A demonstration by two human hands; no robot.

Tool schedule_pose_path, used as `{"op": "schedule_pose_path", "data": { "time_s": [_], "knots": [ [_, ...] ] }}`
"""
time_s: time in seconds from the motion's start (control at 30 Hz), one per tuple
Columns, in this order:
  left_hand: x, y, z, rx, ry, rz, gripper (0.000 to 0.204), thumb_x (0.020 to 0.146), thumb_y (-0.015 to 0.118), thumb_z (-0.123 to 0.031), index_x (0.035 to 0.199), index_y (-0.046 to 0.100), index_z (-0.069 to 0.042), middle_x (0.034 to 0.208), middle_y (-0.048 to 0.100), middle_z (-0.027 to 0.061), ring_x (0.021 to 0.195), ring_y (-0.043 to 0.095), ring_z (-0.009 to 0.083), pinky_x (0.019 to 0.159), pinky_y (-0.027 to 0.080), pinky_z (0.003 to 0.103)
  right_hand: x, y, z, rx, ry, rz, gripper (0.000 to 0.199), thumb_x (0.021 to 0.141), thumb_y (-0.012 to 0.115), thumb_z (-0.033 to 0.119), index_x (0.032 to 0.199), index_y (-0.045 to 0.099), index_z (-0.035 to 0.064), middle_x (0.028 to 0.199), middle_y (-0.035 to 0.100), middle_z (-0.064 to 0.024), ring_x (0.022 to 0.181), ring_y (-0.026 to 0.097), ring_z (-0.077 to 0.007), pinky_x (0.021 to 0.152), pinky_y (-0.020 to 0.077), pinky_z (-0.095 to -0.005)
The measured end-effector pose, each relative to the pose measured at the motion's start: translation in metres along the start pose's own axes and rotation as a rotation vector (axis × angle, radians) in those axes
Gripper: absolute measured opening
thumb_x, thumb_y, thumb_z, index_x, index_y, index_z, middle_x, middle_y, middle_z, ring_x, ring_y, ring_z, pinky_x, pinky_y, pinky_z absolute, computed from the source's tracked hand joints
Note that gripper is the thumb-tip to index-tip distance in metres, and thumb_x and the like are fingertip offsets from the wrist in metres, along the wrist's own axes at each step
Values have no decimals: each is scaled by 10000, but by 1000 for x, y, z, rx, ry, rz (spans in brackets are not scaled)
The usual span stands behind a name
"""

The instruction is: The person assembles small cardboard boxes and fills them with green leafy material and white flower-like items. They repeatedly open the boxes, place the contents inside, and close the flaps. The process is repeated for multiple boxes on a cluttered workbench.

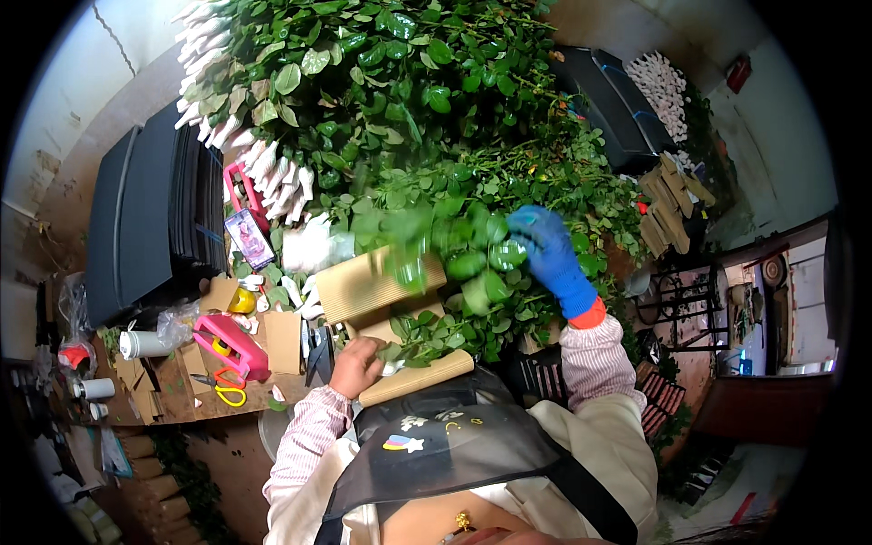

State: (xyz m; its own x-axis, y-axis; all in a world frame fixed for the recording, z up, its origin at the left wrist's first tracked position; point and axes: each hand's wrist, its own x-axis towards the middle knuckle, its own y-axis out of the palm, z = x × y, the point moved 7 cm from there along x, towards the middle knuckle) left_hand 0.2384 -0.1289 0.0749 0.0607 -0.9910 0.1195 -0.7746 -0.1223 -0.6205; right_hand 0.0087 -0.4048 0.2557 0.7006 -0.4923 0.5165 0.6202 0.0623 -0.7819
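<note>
My right hand (552,259), in a blue knit glove with an orange cuff, is curled around leafy stems (468,263) whose leaves are smeared by motion. My bare left hand (359,366) lies close to my body, fingers bent at the edge of a rolled tan corrugated cardboard (418,379). A bit of white shows beside its fingertips; what they grip is hidden. More leafy stems (427,336) rest on the cardboard between my hands. Just beyond, a second corrugated sheet (368,286) stands tilted, next to a blurred white wrapped bundle (309,243).
A big heap of leafy stems (391,100) with white-sleeved heads (272,177) covers the far table. Black folded sheets (145,213) are stacked at left. Nearby are a phone (248,239), pink tape dispenser (232,348), scissors (223,386) and pliers (318,354). Cardboard pieces (670,204) lie right.
</note>
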Motion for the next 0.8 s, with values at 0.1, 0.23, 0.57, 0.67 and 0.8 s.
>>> {"op": "schedule_pose_path", "data": {
  "time_s": [0.1, 0.23, 0.57, 0.67, 0.8],
  "knots": [
    [-13, 16, 30, -257, -299, 14, 424, 835, 759, -92, 1225, 598, -46, 1111, 678, 118, 1020, 677, 243, 851, 541, 354, -35, 30, 8, 68, -60, 293, 179, 838, 710, 142, 1017, 719, 139, 1020, 700, -72, 979, 657, -310, 855, 518, -443],
    [-22, 23, 42, -455, -395, -176, 758, 797, 823, -67, 1444, 431, -21, 1292, 590, 175, 1071, 655, 239, 910, 551, 342, -91, 82, -17, -122, -12, 525, 168, 815, 724, 144, 981, 717, 168, 898, 670, -76, 867, 659, -307, 753, 519, -452],
    [-6, 4, 14, -109, -162, -122, 547, 793, 807, -57, 1308, 625, -20, 1241, 607, 171, 1097, 635, 320, 912, 537, 362, -46, 139, -46, -550, 122, 382, 212, 916, 625, 205, 1089, 739, 158, 1077, 728, -73, 1040, 685, -285, 921, 497, -430],
    [-11, 9, 21, -184, -232, -108, 558, 824, 805, -103, 1350, 625, -55, 1286, 595, 172, 1105, 649, 313, 913, 548, 367, -99, 169, -73, -599, 532, 1035, 272, 966, 503, 279, 1071, 725, 163, 1127, 733, -127, 1042, 701, -306, 870, 509, -473],
    [-9, 9, 14, -140, -188, -134, 555, 822, 806, -95, 1346, 629, -49, 1290, 595, 168, 1102, 652, 311, 909, 548, 365, -137, 166, -77, -419, 559, 897, 317, 917, 583, 370, 1081, 710, 129, 1103, 738, -132, 1029, 703, -317, 857, 529, -480]
  ]
}}
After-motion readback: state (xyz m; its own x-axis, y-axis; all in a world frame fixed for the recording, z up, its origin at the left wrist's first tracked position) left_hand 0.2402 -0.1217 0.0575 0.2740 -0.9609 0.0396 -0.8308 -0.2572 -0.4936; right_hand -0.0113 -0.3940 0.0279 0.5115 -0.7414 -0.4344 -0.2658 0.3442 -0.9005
